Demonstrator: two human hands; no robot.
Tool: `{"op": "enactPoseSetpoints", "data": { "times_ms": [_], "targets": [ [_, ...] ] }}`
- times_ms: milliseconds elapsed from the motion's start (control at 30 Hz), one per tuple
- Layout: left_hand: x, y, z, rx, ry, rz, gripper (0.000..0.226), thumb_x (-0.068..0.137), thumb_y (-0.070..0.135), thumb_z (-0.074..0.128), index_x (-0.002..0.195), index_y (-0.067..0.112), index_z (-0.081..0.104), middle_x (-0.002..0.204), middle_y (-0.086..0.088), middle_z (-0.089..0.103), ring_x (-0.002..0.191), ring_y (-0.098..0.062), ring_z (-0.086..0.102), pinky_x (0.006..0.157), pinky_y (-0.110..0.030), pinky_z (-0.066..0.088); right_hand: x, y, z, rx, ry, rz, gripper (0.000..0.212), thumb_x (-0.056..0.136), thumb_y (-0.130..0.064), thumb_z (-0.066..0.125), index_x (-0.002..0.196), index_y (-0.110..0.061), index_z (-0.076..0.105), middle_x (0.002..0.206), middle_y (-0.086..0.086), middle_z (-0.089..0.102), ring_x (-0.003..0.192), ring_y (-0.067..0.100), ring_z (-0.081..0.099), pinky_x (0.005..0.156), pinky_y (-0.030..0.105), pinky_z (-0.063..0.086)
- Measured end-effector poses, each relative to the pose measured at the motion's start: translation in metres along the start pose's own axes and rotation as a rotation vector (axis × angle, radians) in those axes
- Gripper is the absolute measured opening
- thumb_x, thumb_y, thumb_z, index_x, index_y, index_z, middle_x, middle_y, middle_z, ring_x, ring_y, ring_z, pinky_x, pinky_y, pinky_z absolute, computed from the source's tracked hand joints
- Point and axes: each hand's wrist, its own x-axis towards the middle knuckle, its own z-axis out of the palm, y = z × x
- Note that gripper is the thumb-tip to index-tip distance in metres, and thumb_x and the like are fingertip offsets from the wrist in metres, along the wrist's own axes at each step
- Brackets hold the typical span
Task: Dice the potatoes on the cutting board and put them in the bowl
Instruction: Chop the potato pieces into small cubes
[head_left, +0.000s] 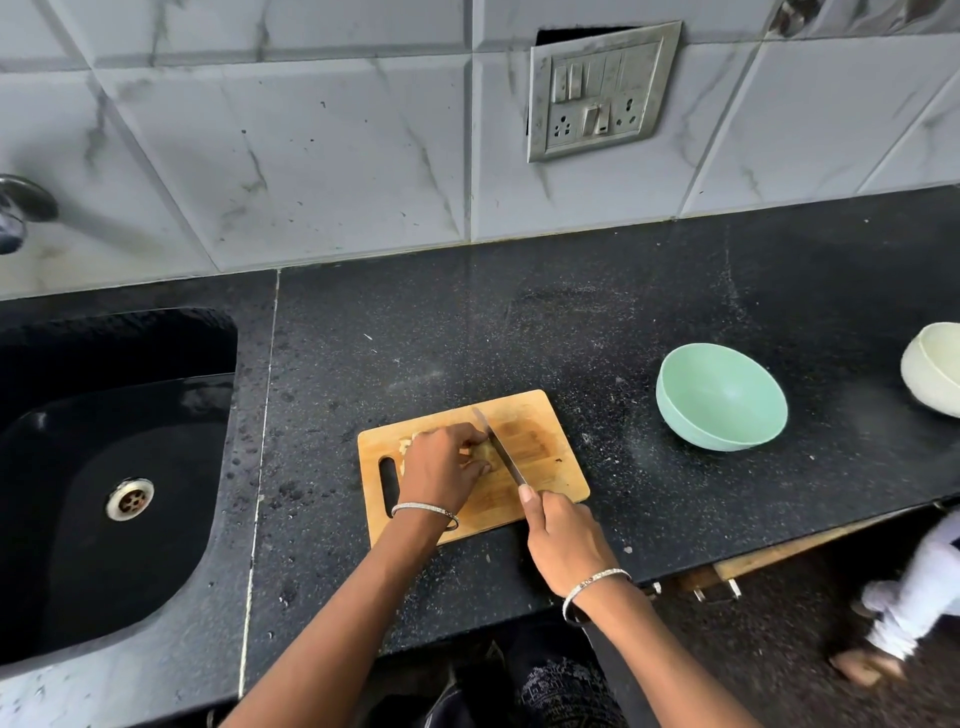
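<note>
A wooden cutting board (545, 452) lies on the black counter. My left hand (441, 467) curls over a pale potato piece (480, 451) in the middle of the board and holds it down; most of the potato is hidden under my fingers. A few cut bits (408, 442) show at the hand's left. My right hand (563, 535) grips the handle of a knife (498, 449), index finger along the spine, blade lying against the potato just right of my left fingers. A mint green bowl (722, 397) stands to the right of the board.
A black sink (104, 467) with a metal drain is set into the counter at the left, a tap above it. A cream bowl (935, 366) sits at the far right edge. A switch panel (602, 91) hangs on the tiled wall. A small person stands at the lower right.
</note>
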Motion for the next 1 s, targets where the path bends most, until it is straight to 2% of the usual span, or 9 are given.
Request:
{"op": "enactPoseSetpoints", "data": {
  "times_ms": [133, 233, 300, 567, 633, 733, 867, 1000],
  "targets": [
    [-0.002, -0.001, -0.002, -0.055, -0.008, -0.019, 0.030, 0.072, 0.015, 0.081, 0.100, 0.020, 0.073, 0.094, 0.006, 0.074, 0.078, -0.008, 0.070, 0.078, -0.029, 0.058, 0.004, -0.012, 0.003, -0.066, 0.016, 0.041, 0.053, 0.102, -0.053, 0.020, 0.100, -0.016, 0.059, 0.094, 0.008, 0.062, 0.092, 0.034, 0.061, 0.070, 0.037, 0.043],
    [-0.003, 0.000, -0.003, -0.077, 0.007, -0.024, 0.030, 0.072, 0.013, 0.081, 0.101, 0.019, 0.073, 0.095, 0.005, 0.074, 0.077, -0.007, 0.069, 0.078, -0.024, 0.057, 0.004, -0.015, 0.007, -0.120, 0.046, 0.043, 0.054, 0.102, -0.051, 0.021, 0.104, -0.015, 0.060, 0.105, 0.012, 0.065, 0.098, 0.037, 0.061, 0.071, 0.038, 0.040],
    [-0.004, 0.001, -0.002, -0.082, 0.007, -0.025, 0.031, 0.072, 0.012, 0.081, 0.101, 0.018, 0.074, 0.096, 0.005, 0.074, 0.078, -0.007, 0.069, 0.079, -0.023, 0.057, 0.002, -0.015, 0.010, -0.153, 0.053, 0.050, 0.055, 0.102, -0.051, 0.020, 0.106, -0.014, 0.060, 0.107, 0.013, 0.065, 0.100, 0.037, 0.061, 0.072, 0.039, 0.042],
    [0.001, -0.004, 0.001, -0.068, 0.000, -0.024, 0.034, 0.067, 0.014, 0.084, 0.097, 0.023, 0.070, 0.091, 0.007, 0.073, 0.084, -0.009, 0.068, 0.078, -0.034, 0.058, -0.006, -0.012, 0.013, -0.192, 0.066, 0.069, 0.054, 0.103, -0.049, 0.021, 0.106, -0.014, 0.061, 0.108, 0.012, 0.065, 0.100, 0.036, 0.062, 0.069, 0.037, 0.039],
    [0.002, 0.000, -0.002, -0.004, -0.027, 0.009, 0.043, 0.070, 0.017, 0.082, 0.106, 0.028, 0.062, 0.097, 0.008, 0.070, 0.088, -0.010, 0.067, 0.079, -0.034, 0.057, -0.005, -0.013, 0.013, -0.192, 0.064, 0.069, 0.054, 0.103, -0.050, 0.021, 0.105, -0.013, 0.061, 0.108, 0.012, 0.066, 0.100, 0.036, 0.062, 0.071, 0.038, 0.043],
    [0.007, 0.008, -0.009, 0.262, -0.156, 0.159, 0.053, 0.079, 0.021, 0.074, 0.121, 0.042, 0.051, 0.111, 0.005, 0.055, 0.091, -0.018, 0.062, 0.078, -0.037, 0.055, -0.005, -0.014, 0.012, -0.190, 0.062, 0.073, 0.054, 0.103, -0.049, 0.022, 0.107, -0.013, 0.061, 0.109, 0.012, 0.065, 0.101, 0.037, 0.062, 0.070, 0.038, 0.042],
    [0.018, 0.017, -0.018, 0.435, -0.306, 0.228, 0.034, 0.083, 0.017, 0.069, 0.107, 0.041, 0.065, 0.114, 0.003, 0.041, 0.091, -0.020, 0.060, 0.076, -0.036, 0.055, -0.007, -0.015, 0.011, -0.186, 0.053, 0.073, 0.053, 0.103, -0.049, 0.023, 0.104, -0.013, 0.060, 0.108, 0.013, 0.066, 0.100, 0.037, 0.062, 0.070, 0.038, 0.043],
    [0.023, 0.021, -0.017, 0.430, -0.307, 0.223, 0.031, 0.078, 0.018, 0.073, 0.101, 0.039, 0.069, 0.110, 0.002, 0.041, 0.089, -0.021, 0.060, 0.075, -0.037, 0.056, -0.013, -0.010, 0.007, -0.170, 0.015, 0.072, 0.052, 0.102, -0.050, 0.024, 0.102, -0.012, 0.060, 0.105, 0.014, 0.065, 0.098, 0.038, 0.062, 0.071, 0.039, 0.044]
  ]
}}
